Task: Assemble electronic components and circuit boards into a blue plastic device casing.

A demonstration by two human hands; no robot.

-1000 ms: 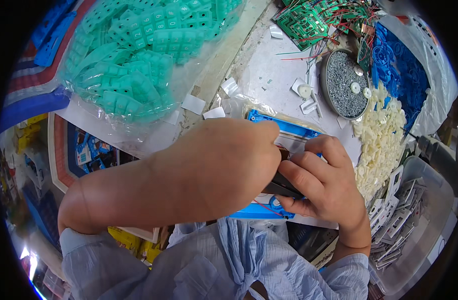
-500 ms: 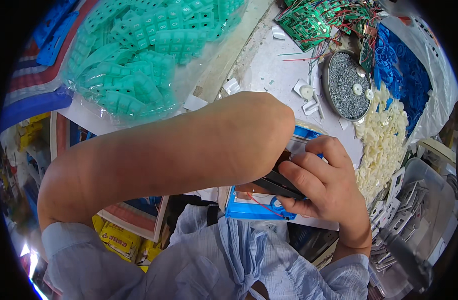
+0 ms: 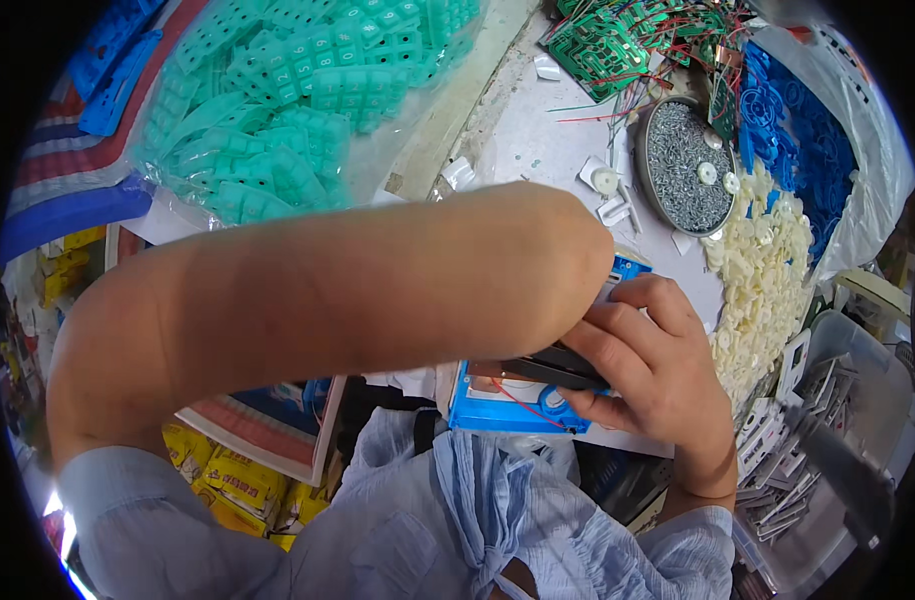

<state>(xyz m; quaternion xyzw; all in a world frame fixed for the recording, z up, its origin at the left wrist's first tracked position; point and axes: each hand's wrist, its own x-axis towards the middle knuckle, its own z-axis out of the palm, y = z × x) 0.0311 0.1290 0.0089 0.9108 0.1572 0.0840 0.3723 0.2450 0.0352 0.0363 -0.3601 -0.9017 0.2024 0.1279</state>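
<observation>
A blue plastic casing (image 3: pixel 478 412) lies in front of me on the white worktop, with a thin red wire and a brown board in it. Across it sits a long black bar-shaped part (image 3: pixel 560 370), which the curled fingers and thumb of my right hand (image 3: pixel 663 360) grip at its right end. My left forearm reaches over from the left, and my left hand (image 3: pixel 553 265) bends down over the casing's far side. Only its back and wrist show; the fingers are hidden, so what they hold cannot be seen.
A bag of turquoise keypads (image 3: pixel 308 110) stands at far left. Beyond the casing are green circuit boards (image 3: pixel 598 50) with wires and a round dish of small screws (image 3: pixel 683 165). Cream discs (image 3: pixel 763 270), blue plastic parts (image 3: pixel 808 130) and a clear bin (image 3: pixel 883 390) line the right.
My left forearm has risen slightly, and its hand has shifted a little to the right over the casing. My right hand keeps its grip on the black part.
</observation>
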